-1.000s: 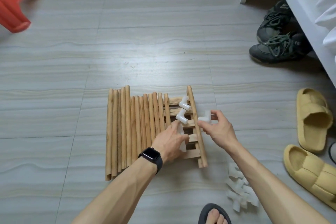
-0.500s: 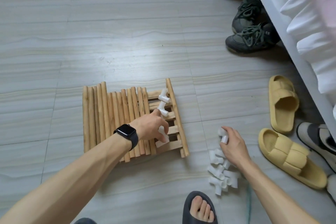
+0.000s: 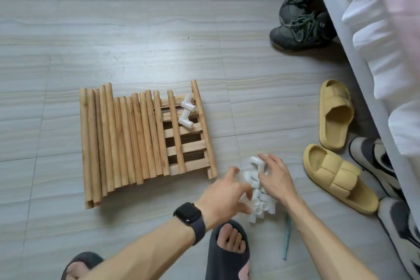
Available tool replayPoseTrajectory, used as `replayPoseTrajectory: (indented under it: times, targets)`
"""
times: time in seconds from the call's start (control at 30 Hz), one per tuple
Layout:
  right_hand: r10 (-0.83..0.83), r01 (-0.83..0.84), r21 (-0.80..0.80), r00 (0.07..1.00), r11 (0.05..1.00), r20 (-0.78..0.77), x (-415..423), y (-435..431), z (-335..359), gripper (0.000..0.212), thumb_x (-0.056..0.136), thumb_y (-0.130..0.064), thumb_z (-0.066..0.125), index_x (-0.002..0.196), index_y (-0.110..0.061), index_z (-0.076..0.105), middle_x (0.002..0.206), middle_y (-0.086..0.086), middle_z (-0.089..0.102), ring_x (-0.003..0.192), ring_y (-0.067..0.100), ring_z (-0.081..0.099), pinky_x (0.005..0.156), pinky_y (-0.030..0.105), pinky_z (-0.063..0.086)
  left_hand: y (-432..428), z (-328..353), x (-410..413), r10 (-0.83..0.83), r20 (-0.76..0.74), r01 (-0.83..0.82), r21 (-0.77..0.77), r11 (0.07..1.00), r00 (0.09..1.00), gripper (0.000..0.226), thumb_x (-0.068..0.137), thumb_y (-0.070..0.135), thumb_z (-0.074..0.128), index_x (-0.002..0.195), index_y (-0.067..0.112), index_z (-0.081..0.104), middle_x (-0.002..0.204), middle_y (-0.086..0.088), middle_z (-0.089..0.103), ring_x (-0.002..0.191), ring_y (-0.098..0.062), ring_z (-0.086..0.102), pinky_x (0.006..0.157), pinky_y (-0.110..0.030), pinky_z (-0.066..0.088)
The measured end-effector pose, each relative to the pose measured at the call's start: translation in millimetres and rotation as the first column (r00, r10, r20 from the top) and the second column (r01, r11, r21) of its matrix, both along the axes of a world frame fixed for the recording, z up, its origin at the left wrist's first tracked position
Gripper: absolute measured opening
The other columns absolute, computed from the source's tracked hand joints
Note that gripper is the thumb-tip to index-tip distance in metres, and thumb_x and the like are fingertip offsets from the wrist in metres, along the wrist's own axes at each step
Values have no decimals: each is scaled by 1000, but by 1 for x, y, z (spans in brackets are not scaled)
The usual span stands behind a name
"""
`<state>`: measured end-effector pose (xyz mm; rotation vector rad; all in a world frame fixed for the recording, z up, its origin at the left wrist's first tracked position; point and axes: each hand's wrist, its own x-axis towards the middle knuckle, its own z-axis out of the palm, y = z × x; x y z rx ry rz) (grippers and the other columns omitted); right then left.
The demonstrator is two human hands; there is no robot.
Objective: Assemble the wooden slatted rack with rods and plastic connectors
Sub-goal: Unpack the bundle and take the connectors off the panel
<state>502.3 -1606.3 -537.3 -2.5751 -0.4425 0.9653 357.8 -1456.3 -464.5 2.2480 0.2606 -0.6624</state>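
Left hand (image 3: 225, 198), curled into the connector pile (image 3: 261, 204) (grasp indiscernible), and right hand (image 3: 276, 179), fingers spread loosely upon it, just off the slatted rack's (image 3: 181, 150) near right corner: connector selection; next, probably, isolating one piece to seat on a rod (image 3: 106, 143) end.

Soft, even daylight lit the floor (image 3: 136, 29) brightly, with a faint sheen and no hard glare. Shadows were weak, deepest around the sneakers (image 3: 300, 27). The left hand (image 3: 223, 193) and right hand (image 3: 276, 177) were slightly motion-blurred. Tile lines bowed near the edges, and the bedding (image 3: 375, 29) looked washed out.
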Motion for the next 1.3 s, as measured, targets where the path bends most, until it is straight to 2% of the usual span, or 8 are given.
replayPoseTrajectory:
  times: [0.17, 0.4, 0.6, 0.77, 0.87, 0.97, 1.07, 1.3]
  targets:
    - [-122, 123, 57, 992, 991, -14, -15, -19, 0, 68, 89, -21, 62, 152, -31, 39, 158, -1, 35, 144, 17, 34, 116, 31, 28, -44, -55, 8, 130, -71, -128, 39, 991, 989, 35, 97, 14, 62, 127, 25, 48, 163, -14, 7, 98, -40, 66, 82, -42, 55]
    - [-53, 54, 21, 997, 998, -56, -14, -27, 1, 71, 92, -31, 64, 155, -35, 31, 164, -2, 26, 151, 14, 23, 114, 25, 22, -44, -73, 8, 189, -71, -196, -109, 975, 979, 108, 82, -11, 56, 153, 53, 6, 169, -4, -5, 108, -29, 65, 76, -37, 56]
    - [-59, 59, 19, 998, 998, 26, -14, -21, 12, 62, 91, -22, 60, 150, -28, 42, 158, 0, 36, 146, 19, 31, 115, 31, 26, -27, -61, -6, 148, -87, -152, -48, 987, 985, 94, 86, -6, 55, 155, 42, 13, 168, -8, -1, 107, -36, 63, 79, -39, 53]
    - [-28, -2, 139, 977, 990, 209, -20, 21, 32, 49, 91, -21, 58, 140, -23, 49, 144, -3, 48, 130, 20, 40, 102, 25, 29, 22, -13, -14, 39, 196, -62, 110, 992, 980, 52, 98, 20, 56, 147, 30, 38, 151, 4, 37, 111, -21, 61, 86, -36, 55]
    - [69, -124, 211, 965, 970, 252, -23, 69, 46, 48, 93, -26, 59, 140, -23, 49, 142, -3, 48, 129, 18, 39, 103, 26, 30, 66, -9, -23, 54, 354, -179, 333, 926, 934, 46, 97, 27, 56, 142, 26, 46, 148, 0, 42, 130, -22, 48, 101, -36, 48]
    - [223, -288, 223, 934, 931, 278, -23, 123, 54, 50, 94, -35, 58, 142, -23, 48, 139, -2, 50, 129, 19, 41, 105, 31, 35, 107, -19, -33, 221, 214, -302, 508, 807, 952, 69, 98, 48, 50, 157, 25, 22, 167, -10, 11, 153, -32, 15, 123, -50, 19]
    - [353, -432, 172, 864, 885, 358, -25, 171, 55, 53, 95, -41, 57, 144, -27, 44, 142, 0, 48, 129, 23, 44, 106, 38, 41, 129, -39, -50, 302, 15, -257, 562, 786, 953, 81, 98, 68, 26, 155, 37, -21, 161, -1, -35, 151, -29, -26, 116, -58, -16]
    - [687, -665, -192, 653, 721, 317, -28, 232, 40, 79, 94, -49, 53, 158, -40, 8, 166, 13, -7, 146, 33, 14, 116, 48, 27, 139, -60, -70, 307, -72, -223, 535, 815, 949, 76, 95, 73, 9, 145, 41, -39, 149, 13, -52, 139, -16, -47, 113, -64, -22]
